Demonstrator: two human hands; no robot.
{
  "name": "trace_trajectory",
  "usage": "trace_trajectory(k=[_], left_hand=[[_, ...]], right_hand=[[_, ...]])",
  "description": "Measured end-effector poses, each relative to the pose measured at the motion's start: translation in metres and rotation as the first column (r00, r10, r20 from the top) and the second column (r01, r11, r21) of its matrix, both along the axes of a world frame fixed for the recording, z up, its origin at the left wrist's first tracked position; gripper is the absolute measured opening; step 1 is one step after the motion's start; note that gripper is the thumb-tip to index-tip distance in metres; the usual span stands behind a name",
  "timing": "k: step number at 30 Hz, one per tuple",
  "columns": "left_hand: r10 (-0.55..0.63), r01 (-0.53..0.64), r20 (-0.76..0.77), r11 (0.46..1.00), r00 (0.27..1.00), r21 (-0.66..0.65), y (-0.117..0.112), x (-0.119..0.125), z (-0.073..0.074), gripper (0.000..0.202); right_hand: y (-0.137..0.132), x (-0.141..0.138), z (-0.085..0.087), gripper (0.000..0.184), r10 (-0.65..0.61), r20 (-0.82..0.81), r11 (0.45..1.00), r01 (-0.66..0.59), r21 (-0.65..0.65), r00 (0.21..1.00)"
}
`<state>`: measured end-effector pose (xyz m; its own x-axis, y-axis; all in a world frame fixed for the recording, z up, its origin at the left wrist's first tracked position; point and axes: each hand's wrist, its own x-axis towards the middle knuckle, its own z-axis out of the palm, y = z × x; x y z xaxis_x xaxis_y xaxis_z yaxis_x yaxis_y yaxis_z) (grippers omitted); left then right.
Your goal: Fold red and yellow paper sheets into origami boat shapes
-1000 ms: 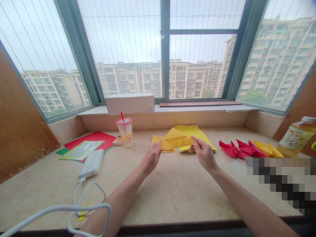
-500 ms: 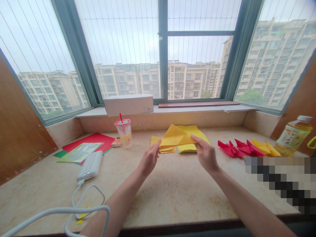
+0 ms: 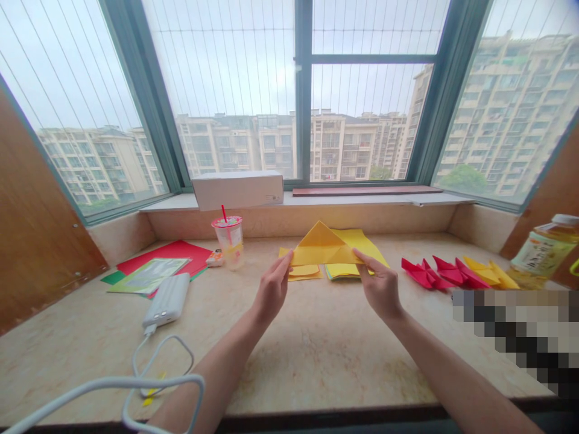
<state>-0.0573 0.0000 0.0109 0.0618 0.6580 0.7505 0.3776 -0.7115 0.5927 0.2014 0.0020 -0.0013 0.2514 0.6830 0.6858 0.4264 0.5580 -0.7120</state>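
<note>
A sheet of yellow paper point(image 3: 321, 246), folded so that a peak points up, is held above the counter between both hands. My left hand point(image 3: 272, 288) pinches its left corner, and my right hand point(image 3: 380, 283) pinches the right one. Behind and below it lies a stack of yellow paper point(image 3: 367, 244), with some blue-green showing at its near edge. A smaller yellow paper piece point(image 3: 306, 274) rests beside that stack, partly hidden by the held sheet. To the right sit folded red paper shapes point(image 3: 423, 274) and a folded yellow one point(image 3: 491, 273).
A plastic cup point(image 3: 228, 241) with a red straw stands back left. Left of it lie red paper point(image 3: 169, 252), a green-white packet point(image 3: 149, 276) and a white power bank point(image 3: 167, 299) with its cable point(image 3: 108, 381). A drink bottle point(image 3: 545, 250) stands far right; a white box point(image 3: 237, 190) is on the sill.
The folded yellow paper has turned in my hands, so its peak now stands more upright and its face shows more evenly. Both hands keep their pinch.
</note>
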Motion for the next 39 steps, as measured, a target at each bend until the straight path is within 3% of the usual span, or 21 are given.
trace_trajectory(k=[5,8,12,17,23,30,39], left_hand=[[0.005,0.004,-0.094,0.996,0.996,0.093,-0.003,0.001,0.001,0.036],[0.064,-0.043,-0.139,0.988,0.988,0.151,-0.003,0.0,0.001,0.038],[0.142,-0.108,-0.223,0.981,0.964,0.16,0.002,0.0,-0.004,0.037],[0.193,-0.186,-0.344,0.981,0.919,0.054,0.005,-0.002,-0.008,0.034],[0.243,-0.294,-0.464,0.955,0.852,-0.039,0.0,-0.003,0.002,0.034],[0.303,-0.511,-0.7,0.853,0.647,-0.103,-0.01,0.002,0.01,0.028],[0.387,-0.539,-0.691,0.842,0.611,-0.006,-0.014,0.0,0.013,0.025]], right_hand=[[0.008,-0.001,-0.006,0.04,0.166,-0.223,0.978,-0.189,-0.087,0.961],[0.01,-0.003,-0.011,0.037,0.2,-0.255,0.973,-0.221,-0.059,0.946],[0.006,-0.002,-0.014,0.032,0.096,-0.154,0.995,-0.089,0.05,0.983],[-0.004,-0.002,-0.01,0.026,-0.029,0.09,0.991,0.017,0.133,0.996],[-0.01,-0.012,-0.005,0.016,0.036,0.236,0.998,-0.047,0.043,0.971],[-0.018,-0.022,-0.006,0.008,0.164,0.35,0.986,-0.168,-0.021,0.922],[-0.023,-0.025,-0.005,0.008,0.186,0.334,0.982,-0.188,-0.026,0.924]])
